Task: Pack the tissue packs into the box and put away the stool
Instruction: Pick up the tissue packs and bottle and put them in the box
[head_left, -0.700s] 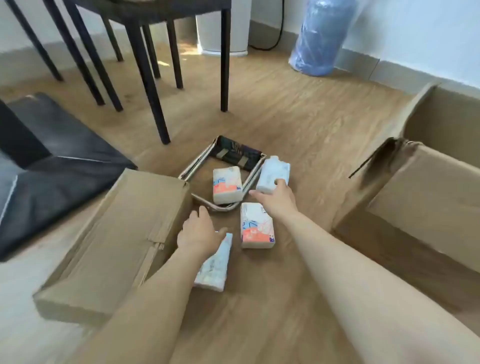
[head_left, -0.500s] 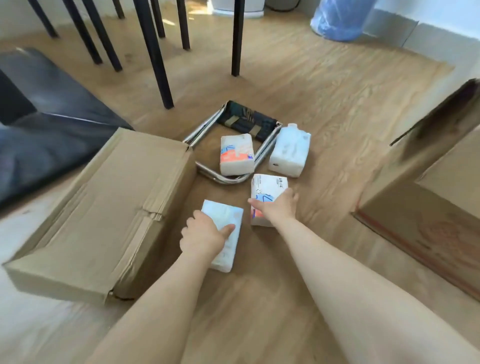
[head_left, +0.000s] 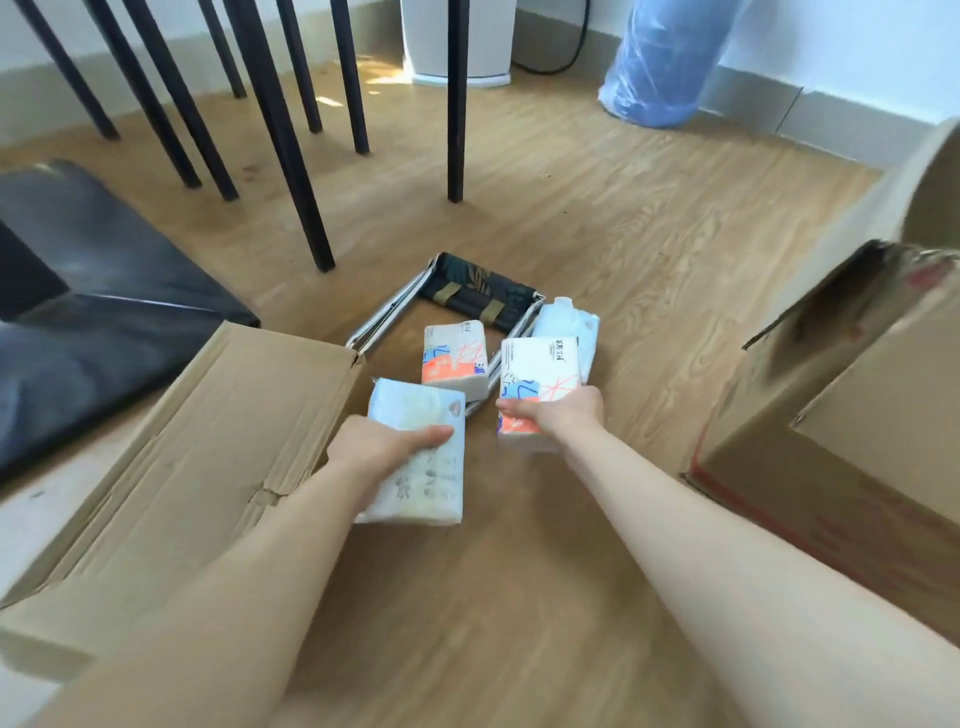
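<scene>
Looking through head cam: my left hand (head_left: 387, 447) clamped on pale blue tissue pack (head_left: 415, 457), just nearer me than folded stool (head_left: 467, 306). Right hand (head_left: 558, 415) clamped on white-orange tissue pack (head_left: 537, 379), right beside stool frame. Third pack (head_left: 454, 358) lying inside stool frame, on floor (head_left: 623, 234). Fourth, pale pack (head_left: 569, 325) on stool's right side, half hidden behind held one. Flattened cardboard box (head_left: 182, 467) left of stool, open box (head_left: 857, 415) well right of it.
</scene>
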